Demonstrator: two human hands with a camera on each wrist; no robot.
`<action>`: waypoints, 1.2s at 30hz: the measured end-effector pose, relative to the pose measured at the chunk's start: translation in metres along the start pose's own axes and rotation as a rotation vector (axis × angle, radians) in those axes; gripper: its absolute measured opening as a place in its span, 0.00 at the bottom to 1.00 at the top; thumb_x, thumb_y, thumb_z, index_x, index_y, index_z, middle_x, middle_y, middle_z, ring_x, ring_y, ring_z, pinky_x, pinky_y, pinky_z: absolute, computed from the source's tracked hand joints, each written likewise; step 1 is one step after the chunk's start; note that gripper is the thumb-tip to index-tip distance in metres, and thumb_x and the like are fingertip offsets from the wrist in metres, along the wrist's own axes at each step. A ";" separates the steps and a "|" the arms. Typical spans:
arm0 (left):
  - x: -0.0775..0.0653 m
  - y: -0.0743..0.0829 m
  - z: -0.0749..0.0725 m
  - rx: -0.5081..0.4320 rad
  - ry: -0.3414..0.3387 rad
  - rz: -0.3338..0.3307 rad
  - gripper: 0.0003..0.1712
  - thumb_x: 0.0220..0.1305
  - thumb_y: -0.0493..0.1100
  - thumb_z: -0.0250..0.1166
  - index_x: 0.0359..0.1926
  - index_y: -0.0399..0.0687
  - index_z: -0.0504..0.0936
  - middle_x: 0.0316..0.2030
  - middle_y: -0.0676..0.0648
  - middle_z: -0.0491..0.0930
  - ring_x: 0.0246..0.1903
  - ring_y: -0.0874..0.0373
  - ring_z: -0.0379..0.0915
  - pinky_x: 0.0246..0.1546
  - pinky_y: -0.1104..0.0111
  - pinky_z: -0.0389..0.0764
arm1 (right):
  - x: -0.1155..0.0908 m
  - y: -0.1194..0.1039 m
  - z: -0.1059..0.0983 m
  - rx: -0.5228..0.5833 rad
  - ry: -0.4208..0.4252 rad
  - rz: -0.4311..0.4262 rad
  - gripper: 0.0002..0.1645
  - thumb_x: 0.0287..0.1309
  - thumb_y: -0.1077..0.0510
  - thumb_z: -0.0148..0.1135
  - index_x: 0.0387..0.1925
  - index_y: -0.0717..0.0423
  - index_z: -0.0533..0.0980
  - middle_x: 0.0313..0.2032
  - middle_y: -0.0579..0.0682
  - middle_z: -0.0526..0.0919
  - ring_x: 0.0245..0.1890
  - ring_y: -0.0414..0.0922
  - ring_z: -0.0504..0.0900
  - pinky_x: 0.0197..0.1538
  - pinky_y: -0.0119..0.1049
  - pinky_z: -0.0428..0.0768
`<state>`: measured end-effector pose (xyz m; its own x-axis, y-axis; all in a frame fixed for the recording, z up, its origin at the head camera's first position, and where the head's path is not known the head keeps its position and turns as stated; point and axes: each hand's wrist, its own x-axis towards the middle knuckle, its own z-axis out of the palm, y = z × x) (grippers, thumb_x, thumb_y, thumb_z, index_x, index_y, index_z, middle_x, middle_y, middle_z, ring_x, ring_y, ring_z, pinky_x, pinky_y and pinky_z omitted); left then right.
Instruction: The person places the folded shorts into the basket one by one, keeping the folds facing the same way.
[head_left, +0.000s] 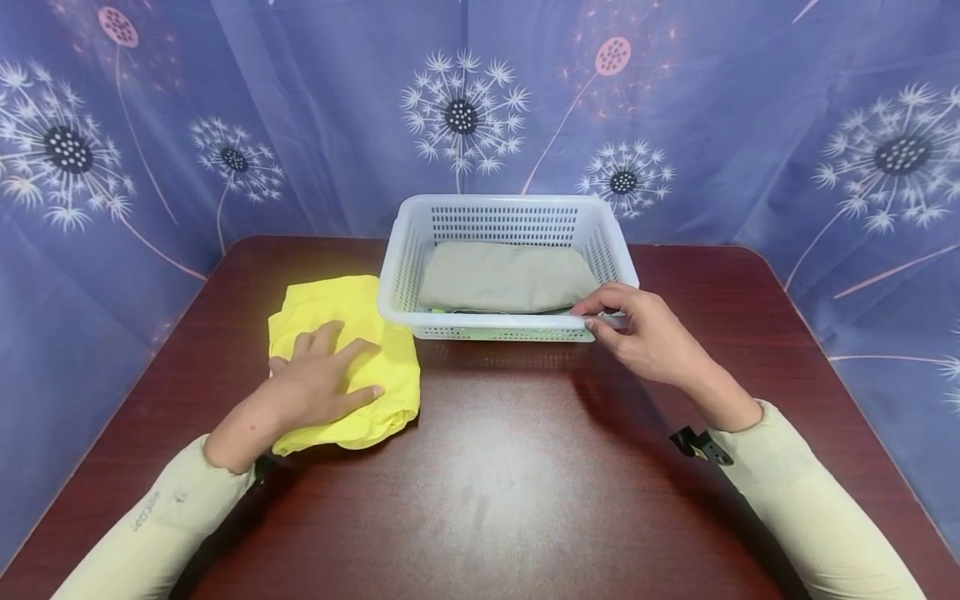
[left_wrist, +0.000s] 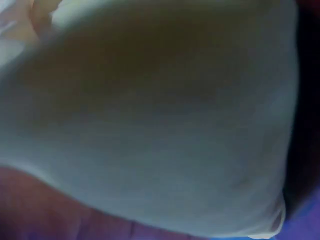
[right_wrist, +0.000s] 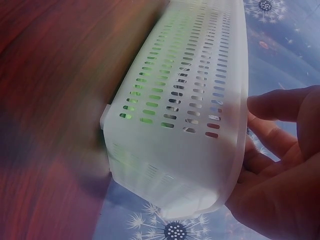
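My left hand rests with spread fingers on a folded yellow cloth, left of the basket. At its near right corner, my right hand pinches the rim of a white perforated plastic basket, thumb outside and fingers over the edge. A folded grey cloth lies inside that basket. In the right wrist view, something green shows through the slots of the basket, beside the right hand. A blurred pale sleeve fills most of the left wrist view and hides the left hand's work.
Everything stands on a dark red-brown wooden table with a glossy reflection in front of the basket. A blue curtain with dandelion prints hangs behind and at both sides. A small black device sits at the right wrist.
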<state>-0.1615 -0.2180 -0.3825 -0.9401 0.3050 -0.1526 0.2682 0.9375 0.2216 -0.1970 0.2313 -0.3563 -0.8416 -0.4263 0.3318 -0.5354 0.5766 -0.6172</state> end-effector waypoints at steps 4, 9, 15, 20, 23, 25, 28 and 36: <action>-0.002 0.004 0.001 0.018 -0.006 0.009 0.38 0.73 0.69 0.61 0.77 0.62 0.71 0.75 0.29 0.53 0.66 0.22 0.54 0.45 0.20 0.65 | 0.000 0.001 0.000 -0.004 0.000 0.000 0.15 0.67 0.70 0.64 0.45 0.50 0.87 0.45 0.43 0.88 0.43 0.45 0.81 0.45 0.23 0.78; -0.004 0.007 -0.001 0.019 -0.015 0.041 0.33 0.80 0.64 0.55 0.78 0.60 0.71 0.73 0.26 0.55 0.63 0.23 0.56 0.43 0.26 0.68 | 0.000 0.000 0.000 -0.010 0.001 0.004 0.15 0.67 0.71 0.64 0.45 0.50 0.87 0.44 0.43 0.88 0.42 0.41 0.81 0.45 0.24 0.78; -0.006 0.006 -0.006 0.022 -0.030 0.071 0.28 0.83 0.54 0.50 0.78 0.64 0.70 0.67 0.28 0.60 0.54 0.30 0.60 0.35 0.43 0.71 | 0.000 0.000 0.000 -0.007 0.001 0.005 0.15 0.67 0.71 0.64 0.45 0.49 0.87 0.44 0.43 0.88 0.43 0.41 0.81 0.45 0.23 0.78; -0.007 0.006 -0.007 0.004 -0.054 0.101 0.30 0.80 0.48 0.49 0.79 0.64 0.69 0.59 0.30 0.61 0.48 0.35 0.57 0.27 0.57 0.70 | 0.000 0.000 0.000 -0.012 0.006 0.000 0.15 0.67 0.71 0.65 0.45 0.49 0.87 0.44 0.42 0.88 0.42 0.40 0.81 0.45 0.24 0.77; -0.008 0.007 -0.008 -0.005 -0.078 0.116 0.33 0.76 0.47 0.52 0.80 0.63 0.68 0.57 0.30 0.60 0.48 0.36 0.55 0.26 0.61 0.69 | 0.000 0.000 0.000 -0.019 0.008 -0.004 0.15 0.67 0.71 0.65 0.45 0.49 0.87 0.44 0.42 0.87 0.41 0.39 0.80 0.45 0.26 0.77; -0.009 0.008 -0.009 0.000 -0.092 0.123 0.36 0.73 0.48 0.55 0.80 0.62 0.67 0.56 0.30 0.60 0.49 0.36 0.55 0.27 0.62 0.69 | 0.000 0.000 0.000 -0.020 0.008 -0.006 0.15 0.66 0.71 0.65 0.44 0.49 0.87 0.43 0.42 0.87 0.41 0.39 0.80 0.44 0.26 0.77; -0.010 0.009 -0.010 0.015 -0.116 0.129 0.39 0.69 0.50 0.60 0.81 0.63 0.66 0.54 0.32 0.60 0.49 0.37 0.55 0.26 0.63 0.69 | 0.000 0.000 0.000 -0.016 0.006 -0.008 0.15 0.66 0.71 0.65 0.44 0.49 0.87 0.43 0.42 0.87 0.41 0.39 0.80 0.44 0.27 0.77; -0.011 0.011 -0.015 0.019 -0.179 0.099 0.40 0.70 0.58 0.65 0.81 0.70 0.65 0.56 0.35 0.60 0.53 0.40 0.57 0.24 0.64 0.71 | 0.000 0.001 0.000 -0.012 0.004 -0.005 0.15 0.66 0.71 0.65 0.45 0.49 0.87 0.44 0.43 0.87 0.42 0.40 0.80 0.45 0.26 0.77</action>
<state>-0.1518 -0.2136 -0.3646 -0.8567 0.4193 -0.3004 0.3632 0.9039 0.2257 -0.1972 0.2314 -0.3569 -0.8390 -0.4264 0.3380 -0.5406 0.5829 -0.6066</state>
